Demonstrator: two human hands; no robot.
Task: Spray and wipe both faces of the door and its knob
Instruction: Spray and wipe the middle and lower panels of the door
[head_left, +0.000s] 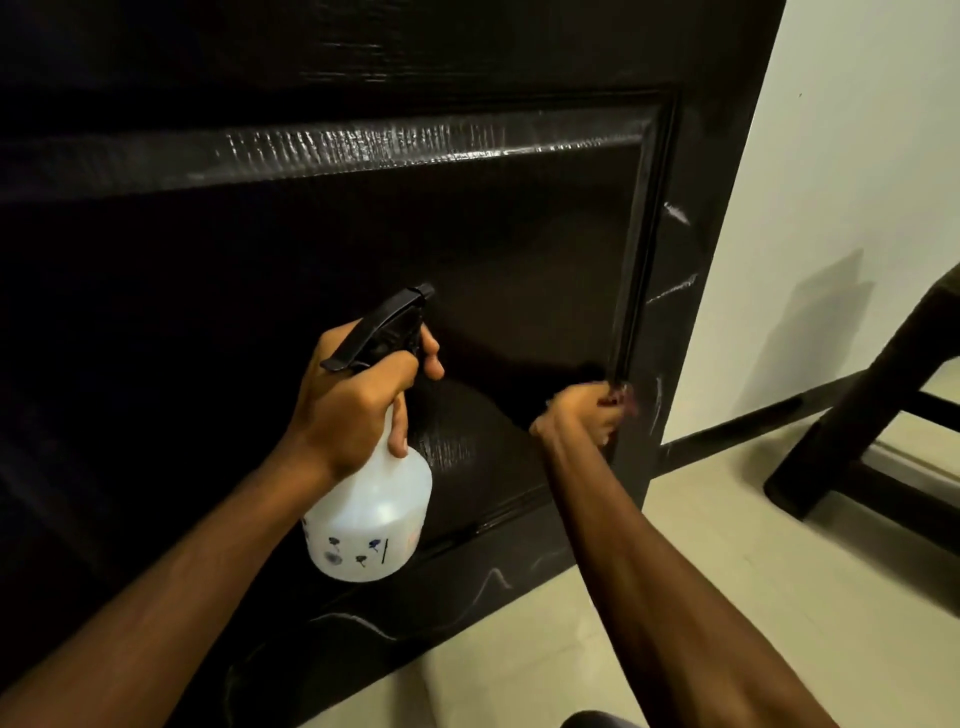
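Dark, glossy wood-grain fills most of the head view: the door (363, 234), seen low down, its recessed lower panel framed by moulding and its outer edge meeting the pale wall (857, 156) on the right. No knob anywhere in this view, probably higher up and out of frame. Left hand (353, 400) wrapped around the neck of a white translucent spray bottle (371, 514), fingers curled near the black trigger (384, 327), nozzle aimed at the panel; held close and ready, presumably so that spraying can alternate with wiping without putting anything down. Right hand (584, 413) closed on a small dark reddish cloth (621, 400), pressed against the door at the lower right corner of the moulding, blurred. Cloth bunched small, likely to work into the groove where dirt gathers. Wet sheen and pale streaks on the stile and bottom rail, suggesting this face sprayed and partly wiped. Pale tiled floor (623, 597) below; legs of dark furniture (857, 415) to the right, well apart from the door. By judgement, lower part of one face in hand, knob and other face perhaps yet to do.
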